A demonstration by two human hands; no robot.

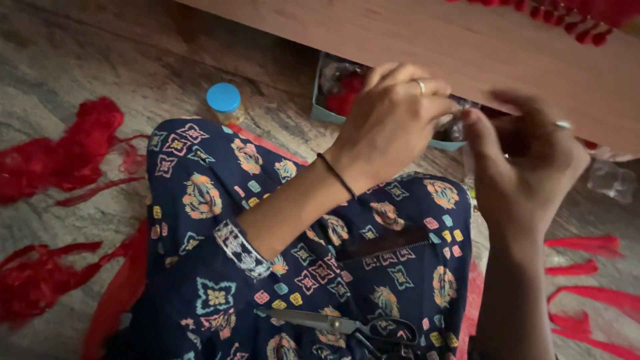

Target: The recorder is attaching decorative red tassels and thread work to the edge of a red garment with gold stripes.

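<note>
Seated on a stone floor, a person's left hand [393, 120] and right hand [527, 167] meet, fingers pinched narrow on a small clear plastic packet [455, 128] held up near the wooden board's [480, 47] edge. The work looks like a fiddly opening or threading step, likely needing a steady pinch. A blue-capped jar [225, 102] stands far left; steel scissors [340, 325] lie on the patterned lap.

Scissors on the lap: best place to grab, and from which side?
Take the scissors by the dark handle loops, coming from the person's right. They lie flat on the patterned fabric, blades pointing toward the person's left and apparently closed, loops at the right end. Both the left hand and right hand are busy farther up.
</note>
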